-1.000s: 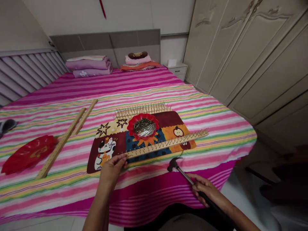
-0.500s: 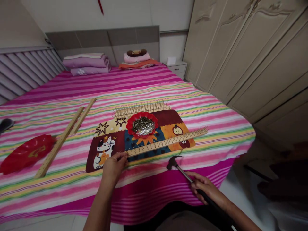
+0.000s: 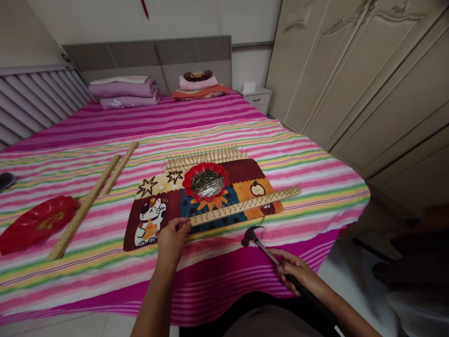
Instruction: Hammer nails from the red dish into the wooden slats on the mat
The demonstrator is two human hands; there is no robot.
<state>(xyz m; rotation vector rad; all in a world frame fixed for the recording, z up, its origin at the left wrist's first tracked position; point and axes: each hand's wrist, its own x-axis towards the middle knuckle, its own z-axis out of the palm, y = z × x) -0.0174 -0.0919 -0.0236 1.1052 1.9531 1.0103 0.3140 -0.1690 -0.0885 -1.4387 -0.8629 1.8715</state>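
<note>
My left hand (image 3: 174, 238) is closed in a pinch at the left end of a wooden strip (image 3: 224, 212) studded with a row of upright nails. Whether a nail is also between those fingertips is hidden. In my right hand (image 3: 298, 274) is a claw hammer (image 3: 264, 249), gripped by its black handle, its head low over the bed's near edge and apart from the strip. Just behind the strip, a red scalloped bowl (image 3: 187, 180) full of loose nails (image 3: 208, 182) sits on a patterned mat (image 3: 140, 234).
More nail-studded wood (image 3: 206, 157) lies behind the bowl. To the left are two wooden strips (image 3: 84, 208) (image 3: 121, 168) and a red plate (image 3: 38, 224). Folded bedding (image 3: 126, 91) is stacked by the headboard (image 3: 133, 56). A wardrobe (image 3: 351, 79) stands at the right.
My left hand has shifted slightly right along the strip's end. My right hand and the hammer have hardly moved. The whole view has shifted a little.
</note>
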